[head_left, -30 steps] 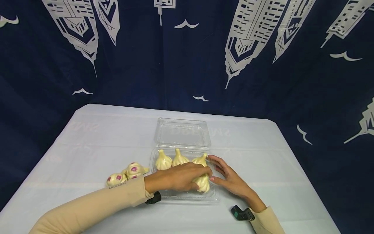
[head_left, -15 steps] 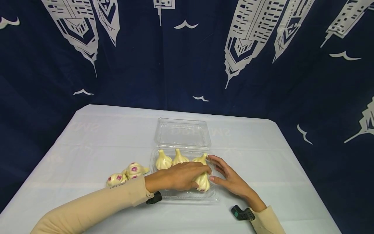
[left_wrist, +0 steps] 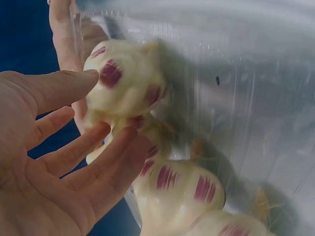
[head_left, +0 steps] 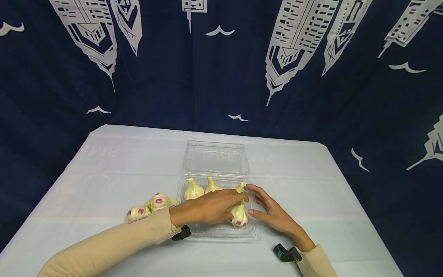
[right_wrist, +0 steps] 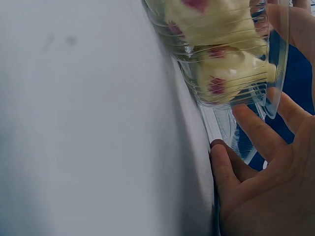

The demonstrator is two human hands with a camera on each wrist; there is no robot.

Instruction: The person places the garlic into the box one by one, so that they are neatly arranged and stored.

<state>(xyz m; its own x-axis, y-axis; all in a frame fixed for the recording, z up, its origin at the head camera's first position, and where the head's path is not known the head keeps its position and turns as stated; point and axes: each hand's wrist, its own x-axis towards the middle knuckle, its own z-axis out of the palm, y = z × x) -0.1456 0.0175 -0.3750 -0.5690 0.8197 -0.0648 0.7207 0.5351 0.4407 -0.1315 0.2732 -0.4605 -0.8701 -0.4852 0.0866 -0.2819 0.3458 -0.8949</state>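
In the head view, my left hand [head_left: 211,206] reaches over a clear plastic clamshell box [head_left: 221,234] at its front right bulb. That garlic bulb [head_left: 239,216], cream with purple marks, leans inside the box. The left wrist view shows my thumb against the bulb [left_wrist: 125,78], while the other fingers lie loose and fairly straight beside it. Three more garlic bulbs stand along the box's back row, the right one partly covered by my left hand. My right hand [head_left: 275,213] is spread at the box's right side, its fingertips at the wall and rim [right_wrist: 278,93].
The box's lid [head_left: 216,157] lies folded back behind it. Left of the box, garlic bulbs [head_left: 160,201] rest on the white tabletop [head_left: 294,173], partly behind the left sleeve. A dark blue patterned cloth [head_left: 225,77] hangs at the back.
The front right bulb has turned in the box, so more of its purple marks face me. My left hand has drawn slightly left and back. My right hand keeps its place.
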